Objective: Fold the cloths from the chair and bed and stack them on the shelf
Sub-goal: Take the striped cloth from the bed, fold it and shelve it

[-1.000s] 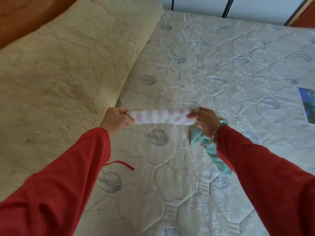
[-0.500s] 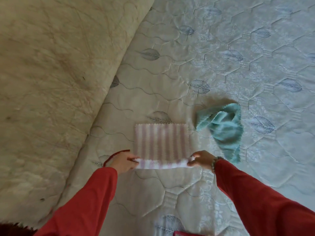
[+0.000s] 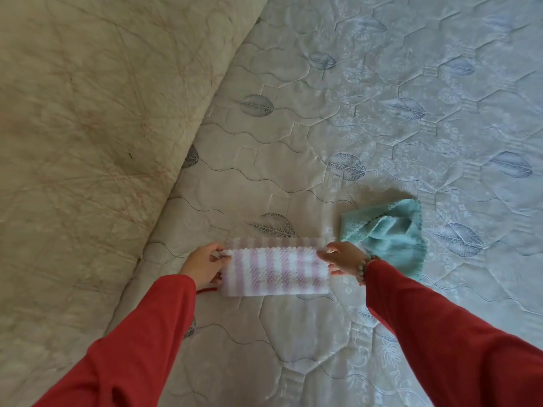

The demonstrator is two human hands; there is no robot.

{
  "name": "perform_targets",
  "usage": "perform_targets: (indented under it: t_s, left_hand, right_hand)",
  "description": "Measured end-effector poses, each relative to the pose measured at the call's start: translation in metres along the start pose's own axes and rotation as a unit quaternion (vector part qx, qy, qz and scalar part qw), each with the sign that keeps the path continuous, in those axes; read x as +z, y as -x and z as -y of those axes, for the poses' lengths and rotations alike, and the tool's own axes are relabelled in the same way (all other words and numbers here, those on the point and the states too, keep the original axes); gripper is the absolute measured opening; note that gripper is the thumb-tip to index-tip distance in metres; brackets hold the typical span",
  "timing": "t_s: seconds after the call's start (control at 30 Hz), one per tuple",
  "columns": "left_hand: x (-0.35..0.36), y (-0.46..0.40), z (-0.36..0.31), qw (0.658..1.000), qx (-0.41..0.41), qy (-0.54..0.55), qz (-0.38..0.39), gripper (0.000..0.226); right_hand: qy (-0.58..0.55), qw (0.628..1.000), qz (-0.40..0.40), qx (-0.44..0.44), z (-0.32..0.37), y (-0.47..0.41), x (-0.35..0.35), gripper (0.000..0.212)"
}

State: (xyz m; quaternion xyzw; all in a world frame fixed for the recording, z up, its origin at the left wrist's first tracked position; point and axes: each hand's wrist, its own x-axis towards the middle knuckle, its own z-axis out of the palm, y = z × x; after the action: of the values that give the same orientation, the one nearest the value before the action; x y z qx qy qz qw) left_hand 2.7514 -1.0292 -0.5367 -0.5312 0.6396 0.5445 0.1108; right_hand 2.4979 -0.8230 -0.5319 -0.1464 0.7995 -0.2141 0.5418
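Head view looks down at my two hands on the bed [image 3: 338,118]. I hold the pink striped cloth [image 3: 274,270] by its two short ends. My left hand [image 3: 205,264] pinches the left end, thumb on top and fingers curled under. My right hand [image 3: 342,258] pinches the right end the same way. I hold both ends at once so the cloth stays flat and the edges line up. The near half is folded over, and a thin strip of the bottom layer peeks out at the far edge. So I think this fold is almost done, and the top edge needs a small push to meet the far edge.

The blue cloth [image 3: 390,235] lies bunched on the bed just beside my right hand. It is not folded yet. I think it waits there so I can grab it next without reaching far.

A big cream blanket [image 3: 88,127] lies over the left side of the bed. A thin red string [image 3: 205,290] lies by my left wrist. I wear red sleeves [image 3: 440,333] and a bead bracelet [image 3: 364,267] on my right wrist. I cannot see the shelf or the chair from here
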Motion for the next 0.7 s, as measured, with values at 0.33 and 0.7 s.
perform_targets:
  t_s: [0.33,0.7]
  left_hand:
    - [0.009,-0.038,-0.006,0.999,0.0,-0.04,-0.022,0.012]
    - [0.031,-0.023,-0.012,0.927,0.058,-0.31,-0.203,0.037]
  right_hand:
    - [0.067,0.993,-0.101,-0.015,0.001,-0.038,0.009,0.045]
    - [0.095,0.979,-0.177,0.041,0.001,-0.025,0.025,0.053]
